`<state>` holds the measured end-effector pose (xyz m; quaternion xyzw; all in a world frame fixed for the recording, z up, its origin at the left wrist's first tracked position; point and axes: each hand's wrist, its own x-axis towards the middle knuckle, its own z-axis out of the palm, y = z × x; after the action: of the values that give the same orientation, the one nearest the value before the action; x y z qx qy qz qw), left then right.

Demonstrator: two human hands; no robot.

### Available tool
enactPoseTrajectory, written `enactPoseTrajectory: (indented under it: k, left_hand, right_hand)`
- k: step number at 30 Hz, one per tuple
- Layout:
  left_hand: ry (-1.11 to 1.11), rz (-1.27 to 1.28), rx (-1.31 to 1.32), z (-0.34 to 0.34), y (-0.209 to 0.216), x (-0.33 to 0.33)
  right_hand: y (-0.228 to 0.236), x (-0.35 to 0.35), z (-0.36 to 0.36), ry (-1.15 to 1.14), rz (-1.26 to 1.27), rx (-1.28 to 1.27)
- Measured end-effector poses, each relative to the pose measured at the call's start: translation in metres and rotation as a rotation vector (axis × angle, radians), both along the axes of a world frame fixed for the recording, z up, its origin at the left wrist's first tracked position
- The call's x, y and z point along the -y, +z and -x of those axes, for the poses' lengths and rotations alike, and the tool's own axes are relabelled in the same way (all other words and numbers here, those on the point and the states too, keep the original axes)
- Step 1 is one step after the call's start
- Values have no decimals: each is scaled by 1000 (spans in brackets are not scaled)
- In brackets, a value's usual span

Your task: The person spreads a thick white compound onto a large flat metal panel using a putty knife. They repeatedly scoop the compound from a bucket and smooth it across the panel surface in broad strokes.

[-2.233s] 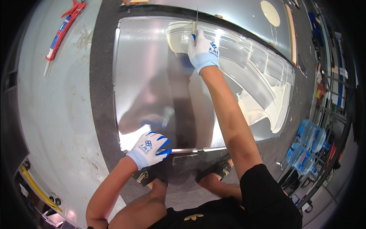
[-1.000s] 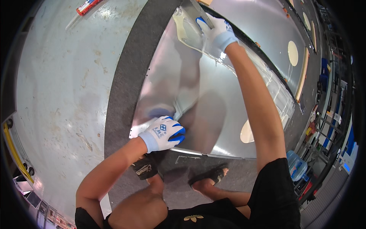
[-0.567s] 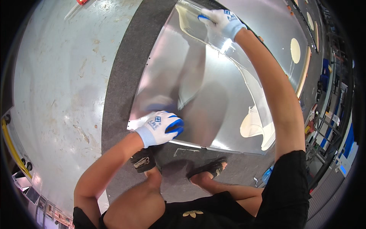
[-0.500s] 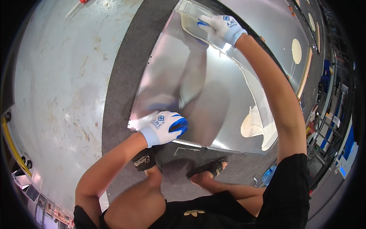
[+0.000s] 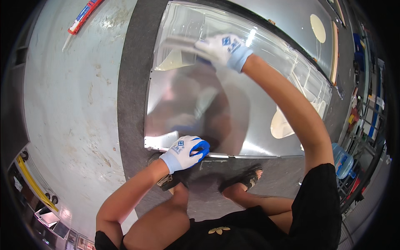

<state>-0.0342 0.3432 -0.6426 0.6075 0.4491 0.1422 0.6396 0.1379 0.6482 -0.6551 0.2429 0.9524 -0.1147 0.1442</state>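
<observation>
A shiny metal panel lies in front of me, with cream-coloured paste smeared along its far side and a thicker blob of paste at the right. Over the far left part, my right hand, in a white and blue glove, is closed on a flat scraper blurred by motion. My left hand, gloved alike, is at the panel's near edge, left of middle, its fingers curled at the rim. Beneath the left hand the contact is partly hidden.
A red and white sealant tube lies on the grey floor at the far left. Beyond the dark strip is another panel with a paste blob. A blue water bottle stands at the right. My feet are close to the near edge.
My right hand has swept left with the scraper, and paste now spreads in a wide thin band along the far side. My left hand stays at the near edge. The view has shifted left.
</observation>
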Motion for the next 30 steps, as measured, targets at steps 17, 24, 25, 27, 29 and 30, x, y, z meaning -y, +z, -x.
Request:
enactPoseTrajectory:
  k: [17,24,25,27,29,30]
  left_hand:
    - [-215,152,-58,0,1,8]
    - [-544,268,-184,-2,1,26]
    - [-482,201,-173,-2,2,28]
    - [-441,196,-172,-1,2,29]
    - [-451,210,-189,1,-1,28]
    - [-447,199,-194,2,-2,28]
  right_hand:
    - [5,86,-9,143,119,-141]
    - [-2,48,22,-101,81,-146]
    - [-5,56,31,-50,54,-162]
    - [-12,82,49,111,101,-123]
    - [-14,111,52,187,147,-71]
    - [-15,124,53,231,126,-18]
